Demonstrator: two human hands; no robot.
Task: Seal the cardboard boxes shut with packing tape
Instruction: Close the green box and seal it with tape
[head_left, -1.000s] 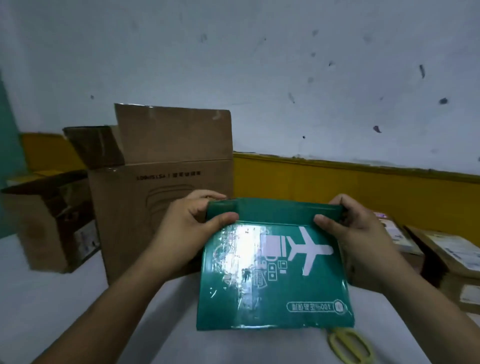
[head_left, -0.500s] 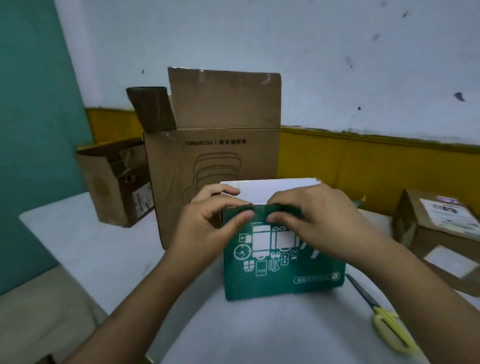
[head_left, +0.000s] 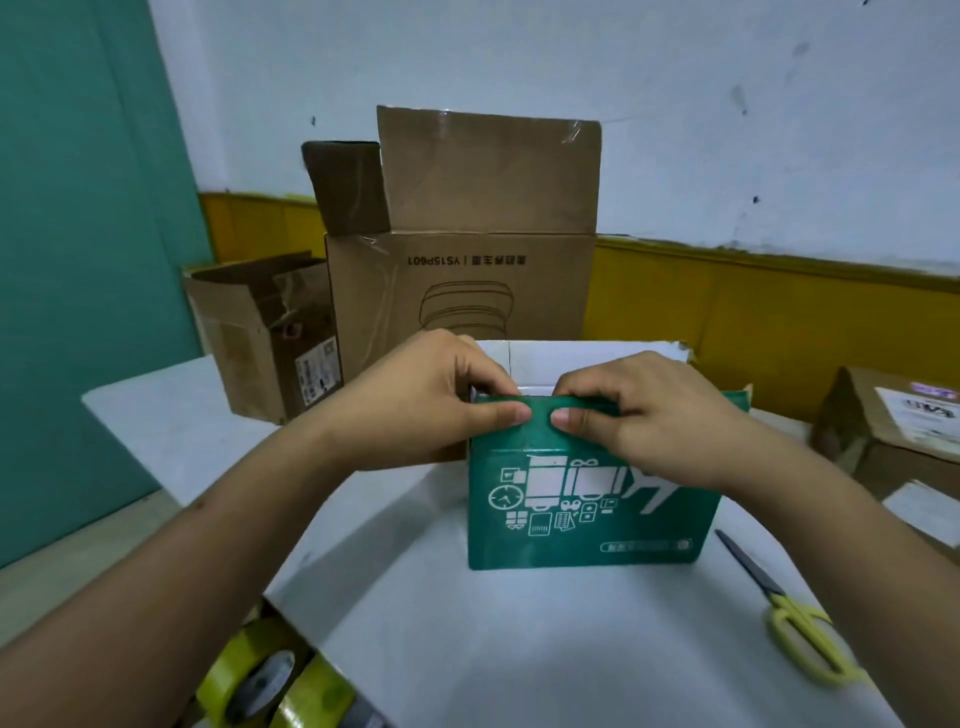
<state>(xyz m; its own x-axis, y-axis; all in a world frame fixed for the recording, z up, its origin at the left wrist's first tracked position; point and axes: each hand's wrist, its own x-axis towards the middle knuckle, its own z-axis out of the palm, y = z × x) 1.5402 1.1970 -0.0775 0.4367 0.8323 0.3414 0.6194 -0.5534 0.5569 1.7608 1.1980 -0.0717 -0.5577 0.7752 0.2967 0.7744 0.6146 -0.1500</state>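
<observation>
A glossy green box (head_left: 571, 540) stands upright on the white table (head_left: 519, 649), its long side running left-right. The left hand (head_left: 415, 400) and right hand (head_left: 649, 415) pinch its top flap (head_left: 540, 436).

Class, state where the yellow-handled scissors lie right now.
In the head view, the scissors lie on the white table at the lower right, just right of the green box.

Your left hand (head_left: 415, 400) and right hand (head_left: 660, 415) are bare, both forearms uncovered as far as they show. Your thumbnails (head_left: 522, 414), at the top edge of the green box (head_left: 587, 519), are short and plain.
</observation>
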